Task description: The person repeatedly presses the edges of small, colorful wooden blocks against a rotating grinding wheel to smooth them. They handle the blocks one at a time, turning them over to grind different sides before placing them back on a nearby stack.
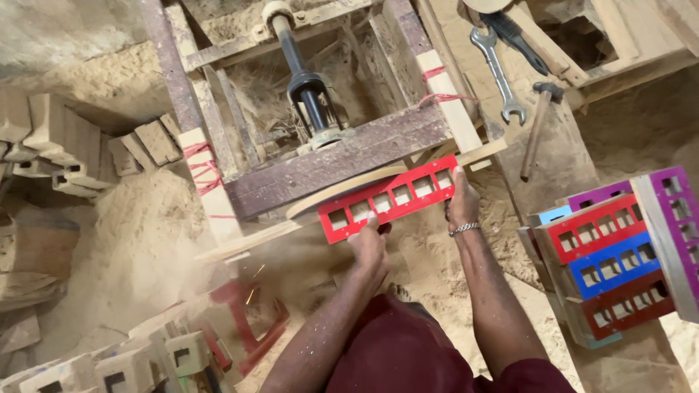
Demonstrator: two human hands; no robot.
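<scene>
The slotted strip (389, 198) lies at frame centre against the machine frame (342, 164), with the wrench (497, 73) and hammer (540, 124) at upper right, stacked strips (611, 258) at right, and wood blocks (65, 142) at left.

bright warm daylight, soft shadows, motion blur lower left, edges bowed

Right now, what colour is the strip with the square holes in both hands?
Red. The strip shows best in the head view, its only view.
</scene>
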